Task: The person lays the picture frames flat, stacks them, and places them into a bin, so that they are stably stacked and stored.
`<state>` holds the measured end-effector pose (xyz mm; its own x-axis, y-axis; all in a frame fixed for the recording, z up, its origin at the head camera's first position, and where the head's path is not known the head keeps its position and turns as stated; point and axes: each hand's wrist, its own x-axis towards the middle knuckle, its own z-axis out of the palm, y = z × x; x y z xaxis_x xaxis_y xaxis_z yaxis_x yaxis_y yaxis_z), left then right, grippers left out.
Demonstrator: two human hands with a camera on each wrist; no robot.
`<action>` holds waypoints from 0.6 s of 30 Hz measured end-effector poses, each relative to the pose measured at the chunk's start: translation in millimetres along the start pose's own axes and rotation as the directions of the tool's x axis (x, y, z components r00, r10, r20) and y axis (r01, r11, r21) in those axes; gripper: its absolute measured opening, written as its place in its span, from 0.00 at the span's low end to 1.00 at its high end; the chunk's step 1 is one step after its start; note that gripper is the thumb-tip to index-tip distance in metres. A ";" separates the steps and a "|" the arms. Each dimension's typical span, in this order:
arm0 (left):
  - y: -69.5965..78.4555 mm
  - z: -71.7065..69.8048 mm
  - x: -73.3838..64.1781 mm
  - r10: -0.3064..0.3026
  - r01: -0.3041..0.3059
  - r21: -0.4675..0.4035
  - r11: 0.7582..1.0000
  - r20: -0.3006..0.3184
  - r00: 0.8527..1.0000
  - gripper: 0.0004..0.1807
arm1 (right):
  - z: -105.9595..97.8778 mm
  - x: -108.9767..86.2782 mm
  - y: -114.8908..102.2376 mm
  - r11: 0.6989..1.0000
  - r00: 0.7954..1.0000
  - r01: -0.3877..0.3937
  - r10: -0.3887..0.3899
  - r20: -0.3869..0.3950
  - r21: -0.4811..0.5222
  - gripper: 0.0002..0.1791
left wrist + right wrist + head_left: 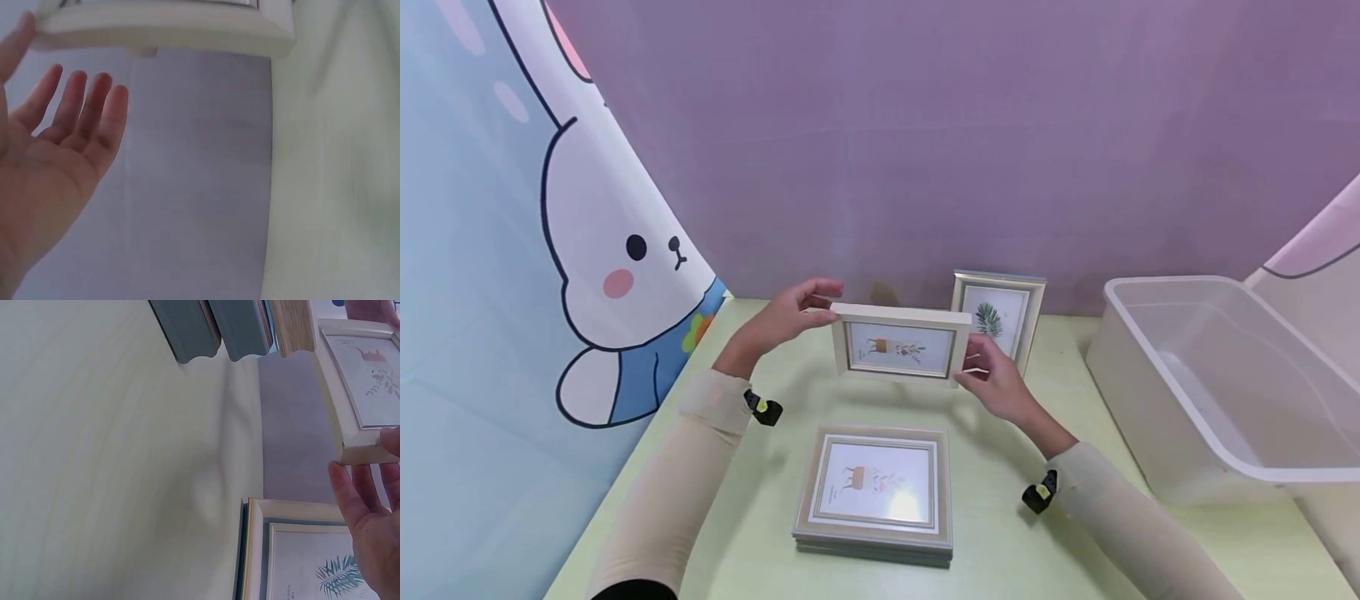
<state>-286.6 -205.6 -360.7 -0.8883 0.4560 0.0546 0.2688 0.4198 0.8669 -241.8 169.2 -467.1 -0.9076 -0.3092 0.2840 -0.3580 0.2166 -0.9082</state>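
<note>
A cream picture frame with a deer-and-flowers picture is held sideways above the table, tilted slightly. My right hand grips its right end, thumb at the front and fingers at the edge; the right wrist view also shows this frame. At the upper left corner is my left hand, its thumb tip against the frame; in the left wrist view the other fingers are extended and apart from it. Behind, a silver-edged frame with a green leaf picture stands upright, partly covered by the right hand and held frame.
A stack of picture frames lies on the pale green table nearest me, its top one showing a similar deer picture. At the right stands a translucent plastic bin. A purple backdrop closes off the table's far side.
</note>
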 end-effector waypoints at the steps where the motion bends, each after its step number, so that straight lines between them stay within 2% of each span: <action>1: -1.3 -0.9 0.8 0.003 -0.002 -0.014 1.000 0.019 1.000 0.33 | -0.2 0.0 -0.2 1.000 1.000 0.000 0.000 0.002 0.006 0.27; 5: -5.8 -3.2 3.5 0.020 -0.010 -0.087 0.996 0.115 0.993 0.41 | -1.4 -0.9 0.6 1.000 1.000 0.010 -0.010 0.020 0.011 0.27; 10: -13.1 -3.2 8.4 0.052 -0.007 -0.198 0.980 0.220 0.974 0.57 | -1.7 -1.7 0.6 1.000 0.999 0.007 -0.008 0.047 0.020 0.27; 13: -16.2 -2.1 12.7 0.093 -0.019 -0.291 0.957 0.244 0.965 0.65 | -1.0 -1.1 -0.2 1.000 0.999 0.002 -0.003 0.045 0.021 0.27; 18: -20.8 1.5 18.8 0.149 -0.012 -0.431 0.902 0.285 0.947 0.72 | 0.5 -0.7 -0.8 1.000 0.999 0.006 -0.007 0.044 0.021 0.28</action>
<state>-308.3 -204.6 -378.5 -0.6952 0.7177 0.0394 0.0927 0.0352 0.9951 -240.7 168.8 -466.7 -0.8946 -0.3513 0.2762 -0.3585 0.1951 -0.9129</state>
